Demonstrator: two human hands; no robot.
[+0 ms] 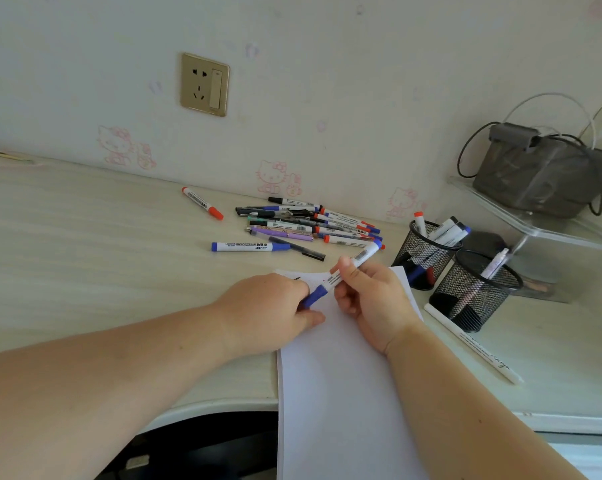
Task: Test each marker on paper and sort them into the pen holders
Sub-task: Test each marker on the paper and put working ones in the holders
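- Pale wallpaper with faint cartoon cats backs a cream desk (84, 237), where a wall socket (205, 84) sits at about 11 o'clock from the hands.
- At the far left of the scatter lies a lone red-capped marker (202, 203), well apart from the rest; a blue marker (249, 247) lies flat nearer the hands, at roughly 12 o'clock from the left hand.
- Next comes the untested pile of markers (310, 223), heaped against the wall at 12 o'clock from both hands.
- Over the white paper (341, 393), the left hand (268, 313) pinches the blue cap (314, 295) of the held marker (348, 268), its fingers curled round that end.
- The right hand (372, 303) grips the white barrel, fingers and thumb wrapped round it.
- The marker's long axis runs from the cap at 8 o'clock up to its tail at 2 o'clock, so by my judgement the cap would pull off toward 8 o'clock, along the axis, the left hand being the nearer one for that.
- I cannot tell whether the cap is seated or already loosening.
- At 3 o'clock from the right hand stand two mesh pen holders (427, 251), touching, both holding markers; a white pen (472, 344) lies on the desk just beside the nearer one.
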